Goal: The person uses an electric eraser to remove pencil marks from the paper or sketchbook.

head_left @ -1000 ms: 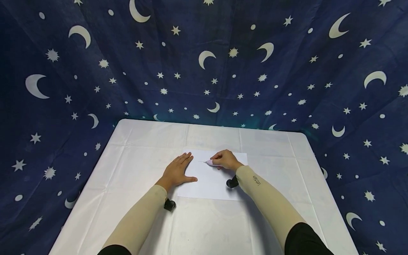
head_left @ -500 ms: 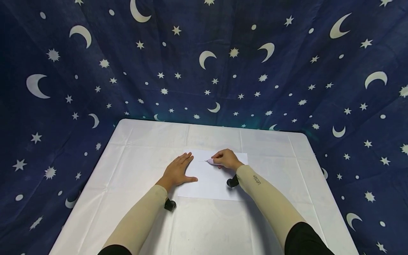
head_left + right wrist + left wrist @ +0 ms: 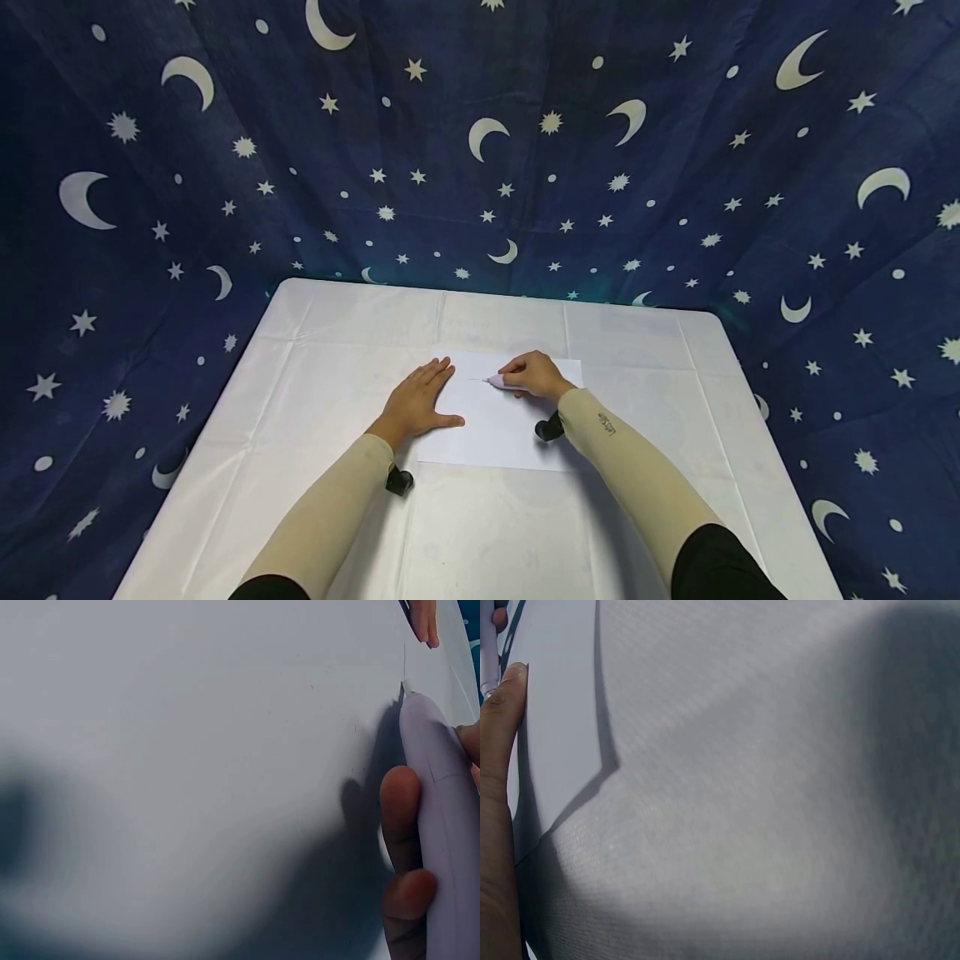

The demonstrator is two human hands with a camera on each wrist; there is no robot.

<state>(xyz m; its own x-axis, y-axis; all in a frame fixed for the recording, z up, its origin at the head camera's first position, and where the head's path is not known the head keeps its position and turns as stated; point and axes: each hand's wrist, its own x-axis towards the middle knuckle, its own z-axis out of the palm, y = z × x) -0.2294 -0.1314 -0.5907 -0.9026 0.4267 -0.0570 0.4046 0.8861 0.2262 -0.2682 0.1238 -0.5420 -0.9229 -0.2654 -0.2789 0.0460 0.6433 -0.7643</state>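
Observation:
My right hand (image 3: 534,375) grips a thick lavender pen-shaped tool (image 3: 501,382), its white tip (image 3: 409,687) down at a sheet of white paper (image 3: 487,433). A thin dark line (image 3: 405,660) runs on the paper from beside that tip. In the right wrist view two fingertips (image 3: 401,791) press along the tool's side. My left hand (image 3: 415,402) rests on the left part of the sheet, fingers extended and thumb out to the side. The left wrist view shows its thumb (image 3: 501,720), with part of the lavender tool beyond it.
The sheet lies on a table with a white cloth (image 3: 300,417). A dark blue curtain (image 3: 450,83) with moons and stars stands behind and at both sides. A small black camera sits below each wrist, the left one (image 3: 399,481) close over the cloth.
The tool's tip has shifted very slightly to the right and is at the line's right end in the head view. The left hand stays in place on the sheet.

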